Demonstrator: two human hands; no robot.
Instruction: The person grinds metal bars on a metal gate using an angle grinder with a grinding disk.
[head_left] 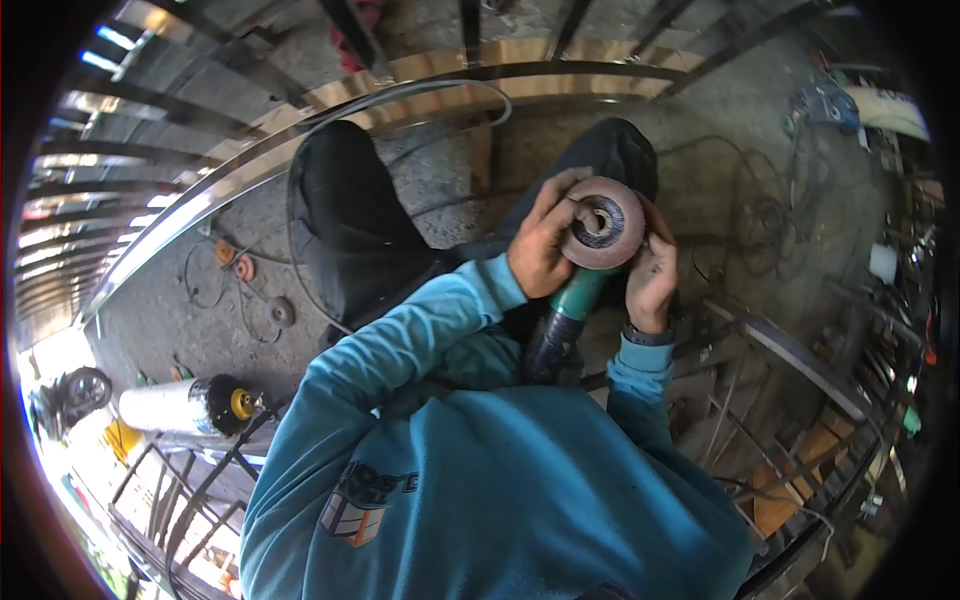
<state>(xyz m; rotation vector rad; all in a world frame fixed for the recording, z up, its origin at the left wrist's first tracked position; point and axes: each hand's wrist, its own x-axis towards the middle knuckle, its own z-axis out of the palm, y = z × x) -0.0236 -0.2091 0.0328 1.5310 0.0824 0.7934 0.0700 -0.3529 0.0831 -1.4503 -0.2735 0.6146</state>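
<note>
An angle grinder (577, 295) with a green head and dark body points away from my torso, above my lap. A round brown flap disc (622, 222) sits at its head, face up, with a dark centre and a metal hub. My left hand (545, 240) is closed at the disc's left side, one digit bent over the face to the hub. My right hand (652, 275), with a dark band at the wrist, is closed around the right side of the grinder head and disc edge. Some of its fingers are hidden behind the disc.
A barred metal frame (480, 72) curves across the far side and left. Loose discs (281, 313) and cables lie on the concrete floor. A gas cylinder (170, 406) lies at lower left. Metal bars (800, 365) and a blue machine (826, 104) are at right.
</note>
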